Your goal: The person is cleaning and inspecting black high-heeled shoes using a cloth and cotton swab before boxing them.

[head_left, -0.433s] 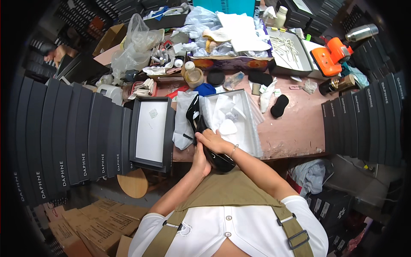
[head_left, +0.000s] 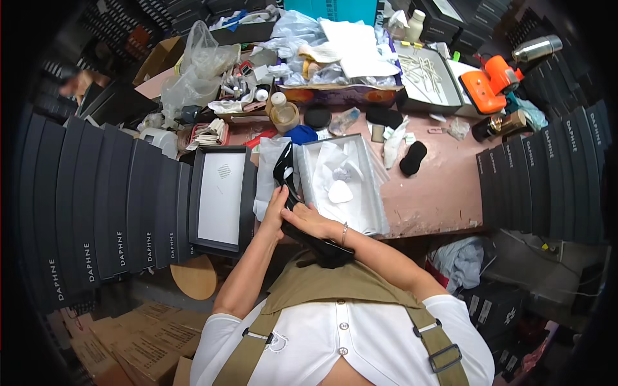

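Two glossy black high-heeled shoes are in my hands, above the table's near edge. My left hand (head_left: 275,212) is closed round the far shoe (head_left: 284,164), which points away from me over white tissue paper (head_left: 264,193). Across the near shoe (head_left: 325,249) lies my right hand (head_left: 309,222), its fingers closed against it and meeting my left hand. The near shoe rests close to my apron. Just right of the shoes stands an open shoebox (head_left: 381,215) with white tissue and a white rounded pad inside. A dark box part (head_left: 222,199) with a white inside lies to the left.
Stacked dark shoeboxes (head_left: 109,212) wall in the left side; more boxes (head_left: 541,174) stand at the right. Behind are a bottle (head_left: 283,116), a carton of crumpled paper (head_left: 341,93), a tray of white sticks (head_left: 428,77) and an orange tool (head_left: 488,83). A black pad (head_left: 412,158) lies on the pink table.
My left hand has moved up and left, from beneath the right hand to the far shoe. My right hand has shifted slightly left and nearer, onto the near shoe.
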`<state>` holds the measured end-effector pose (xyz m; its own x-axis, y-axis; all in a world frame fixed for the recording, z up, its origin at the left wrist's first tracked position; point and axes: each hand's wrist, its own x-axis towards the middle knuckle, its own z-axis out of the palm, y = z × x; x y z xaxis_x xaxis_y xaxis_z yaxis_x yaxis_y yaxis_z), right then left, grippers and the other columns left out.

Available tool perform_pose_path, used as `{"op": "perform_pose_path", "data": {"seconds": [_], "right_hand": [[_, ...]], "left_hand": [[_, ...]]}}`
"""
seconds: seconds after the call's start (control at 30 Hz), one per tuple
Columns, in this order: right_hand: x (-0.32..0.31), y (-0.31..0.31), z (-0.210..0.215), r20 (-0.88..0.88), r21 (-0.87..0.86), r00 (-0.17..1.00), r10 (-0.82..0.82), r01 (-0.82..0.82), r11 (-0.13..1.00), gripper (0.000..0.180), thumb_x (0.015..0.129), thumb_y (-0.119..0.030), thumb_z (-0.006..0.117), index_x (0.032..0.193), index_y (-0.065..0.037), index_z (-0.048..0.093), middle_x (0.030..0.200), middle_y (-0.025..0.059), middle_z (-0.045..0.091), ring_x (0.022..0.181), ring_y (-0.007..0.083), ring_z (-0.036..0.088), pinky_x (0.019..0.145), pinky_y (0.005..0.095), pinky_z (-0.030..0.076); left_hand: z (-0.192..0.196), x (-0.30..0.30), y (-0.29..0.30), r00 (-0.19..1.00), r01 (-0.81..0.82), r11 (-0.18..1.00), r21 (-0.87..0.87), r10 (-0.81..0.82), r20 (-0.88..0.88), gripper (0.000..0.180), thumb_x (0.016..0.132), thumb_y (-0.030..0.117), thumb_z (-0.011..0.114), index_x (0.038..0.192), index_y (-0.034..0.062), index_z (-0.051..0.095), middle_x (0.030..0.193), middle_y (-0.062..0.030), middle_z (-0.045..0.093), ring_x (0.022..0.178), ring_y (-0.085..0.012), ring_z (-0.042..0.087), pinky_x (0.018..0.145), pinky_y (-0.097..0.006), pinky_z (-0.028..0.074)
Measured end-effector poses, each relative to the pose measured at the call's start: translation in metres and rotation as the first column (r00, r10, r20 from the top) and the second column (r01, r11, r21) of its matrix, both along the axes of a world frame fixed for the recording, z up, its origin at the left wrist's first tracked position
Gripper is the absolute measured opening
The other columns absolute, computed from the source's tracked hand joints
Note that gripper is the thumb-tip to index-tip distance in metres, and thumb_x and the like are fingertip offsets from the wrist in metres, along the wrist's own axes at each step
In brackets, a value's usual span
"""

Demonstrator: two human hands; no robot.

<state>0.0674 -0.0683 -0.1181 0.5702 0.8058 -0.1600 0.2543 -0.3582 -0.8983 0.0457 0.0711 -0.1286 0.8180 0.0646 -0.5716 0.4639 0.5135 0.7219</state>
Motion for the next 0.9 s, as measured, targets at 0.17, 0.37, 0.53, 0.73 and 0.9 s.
{"op": "perform_pose_path", "data": {"seconds": [0.17,0.37,0.53,0.73,0.9], "right_hand": [[-0.005,-0.028,0.034,-0.062,0.209,0.989,0.138,-0.122,0.970,0.036,0.100,-0.031,0.032,0.102,0.000,0.051,0.097,0.0220,0.053,0.098,0.0356,0.050,0.084,0.0419,0.039],[-0.016,-0.067,0.044,0.083,0.003,0.990,-0.111,0.111,0.994,0.036,0.094,-0.027,0.040,0.117,-0.004,0.053,0.144,0.0262,0.024,0.132,0.0428,0.027,0.101,0.0528,0.031],[0.007,-0.024,-0.002,0.273,-0.339,0.956,-0.104,0.197,0.920,0.034,0.088,-0.026,0.050,0.093,0.005,0.063,0.151,0.0293,0.004,0.139,0.0475,0.012,0.099,0.0713,0.021],[0.015,-0.011,-0.002,0.488,-0.274,0.870,-0.069,0.228,0.934,0.028,0.087,-0.021,0.053,0.081,0.003,0.064,0.151,0.0254,0.014,0.138,0.0461,0.018,0.099,0.0717,0.021],[0.001,-0.020,-0.025,0.044,-0.077,0.953,-0.299,0.302,0.950,0.028,0.084,-0.012,0.046,0.087,0.013,0.058,0.152,0.0269,0.008,0.139,0.0458,0.011,0.110,0.0560,0.018]], "left_hand": [[0.012,-0.013,-0.005,0.999,-0.032,0.995,-0.097,0.029,-0.027,0.026,0.098,0.035,0.047,0.109,0.0126,0.051,0.090,-0.0068,0.061,0.079,-0.0185,0.062,0.070,-0.033,0.051],[0.013,0.012,-0.008,1.000,-0.003,0.985,-0.170,0.007,0.025,0.023,0.098,0.031,0.047,0.111,0.0123,0.053,0.091,-0.0088,0.063,0.077,-0.0183,0.064,0.069,-0.034,0.053],[-0.002,0.018,-0.024,0.996,0.026,0.997,-0.068,-0.032,-0.089,0.034,0.096,0.036,0.051,0.120,0.0115,0.052,0.098,-0.0005,0.062,0.086,-0.0124,0.060,0.077,-0.027,0.049],[0.019,0.020,-0.018,0.998,0.045,0.998,0.043,-0.043,-0.041,0.038,0.096,0.036,0.051,0.123,0.0097,0.050,0.105,-0.0022,0.059,0.092,-0.0116,0.058,0.080,-0.027,0.047],[0.004,0.011,-0.021,0.997,0.073,0.995,-0.062,-0.074,-0.022,0.040,0.096,0.036,0.052,0.124,0.0079,0.050,0.109,-0.0036,0.058,0.097,-0.0123,0.057,0.085,-0.027,0.045]]}}
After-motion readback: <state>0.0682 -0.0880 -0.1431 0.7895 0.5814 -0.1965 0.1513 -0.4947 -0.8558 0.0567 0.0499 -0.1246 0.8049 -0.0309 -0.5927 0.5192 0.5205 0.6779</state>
